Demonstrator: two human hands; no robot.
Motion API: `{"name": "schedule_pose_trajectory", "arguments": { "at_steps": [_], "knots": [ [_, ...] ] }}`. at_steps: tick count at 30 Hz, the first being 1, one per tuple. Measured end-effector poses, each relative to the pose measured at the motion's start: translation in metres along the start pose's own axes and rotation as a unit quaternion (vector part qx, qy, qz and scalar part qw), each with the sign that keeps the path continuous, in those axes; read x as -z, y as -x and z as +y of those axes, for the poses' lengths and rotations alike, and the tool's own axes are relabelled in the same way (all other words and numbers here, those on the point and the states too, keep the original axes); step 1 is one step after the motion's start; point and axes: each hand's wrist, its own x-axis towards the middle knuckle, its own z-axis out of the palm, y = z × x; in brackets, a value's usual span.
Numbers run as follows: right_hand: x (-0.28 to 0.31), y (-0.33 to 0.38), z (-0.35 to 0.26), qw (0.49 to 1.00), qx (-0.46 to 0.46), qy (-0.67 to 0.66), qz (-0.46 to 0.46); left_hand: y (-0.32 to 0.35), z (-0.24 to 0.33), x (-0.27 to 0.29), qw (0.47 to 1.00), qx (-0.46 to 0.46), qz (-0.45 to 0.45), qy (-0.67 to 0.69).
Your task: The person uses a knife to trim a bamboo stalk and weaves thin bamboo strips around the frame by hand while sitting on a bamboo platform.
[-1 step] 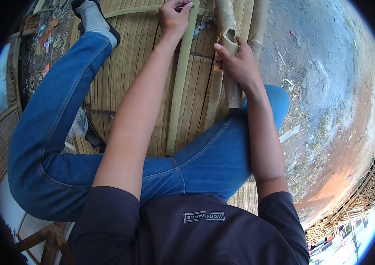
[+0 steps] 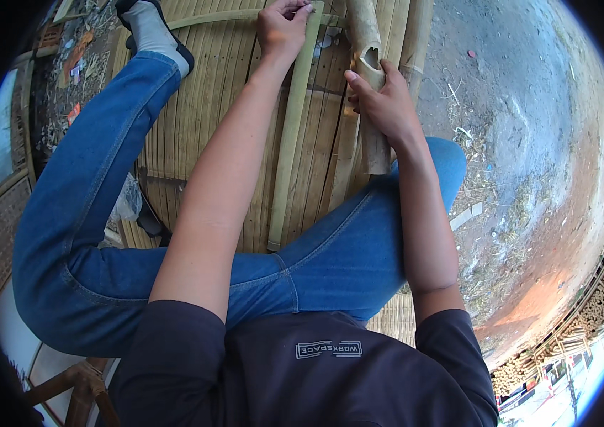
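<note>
My left hand [image 2: 282, 30] is at the far end of a long, flat green bamboo strip [image 2: 291, 135]. Its fingers are pinched together, the thumb tip right by the strip's end; whatever sits between them is too small to make out. A thick bamboo pole [image 2: 364, 32] with a jagged oval hole cut in its side lies to the right of the strip. My right hand [image 2: 389, 107] grips this pole just below the hole, thumb on the near side and the other fingers partly hidden. The pole's near end rests by my right thigh.
Beneath everything is a bamboo slat platform [image 2: 209, 92]. Another green strip [image 2: 213, 18] crosses it at the far side. My bent legs in jeans [image 2: 96, 171] frame the work area. Bare ground [image 2: 530, 128] spreads to the right, with stacked bamboo [image 2: 572, 327] farther off.
My left hand has shifted very slightly to the right at the strip's far end. The right hand and the pole have stayed in place.
</note>
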Motion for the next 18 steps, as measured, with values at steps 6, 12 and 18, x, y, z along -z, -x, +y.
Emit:
{"name": "schedule_pose_trajectory", "arguments": {
  "at_steps": [6,12,18],
  "knots": [
    [-0.001,0.006,-0.008,1.000,-0.021,-0.005,0.019,0.012,0.034,-0.003,0.995,0.000,-0.029,-0.096],
    [-0.003,0.002,-0.003,1.000,-0.007,-0.005,0.017,0.009,0.021,-0.004,0.996,-0.032,-0.022,-0.082],
    [-0.002,0.004,-0.006,1.000,-0.004,0.004,0.016,0.009,0.013,-0.009,0.996,-0.058,-0.013,-0.067]
  ]
}}
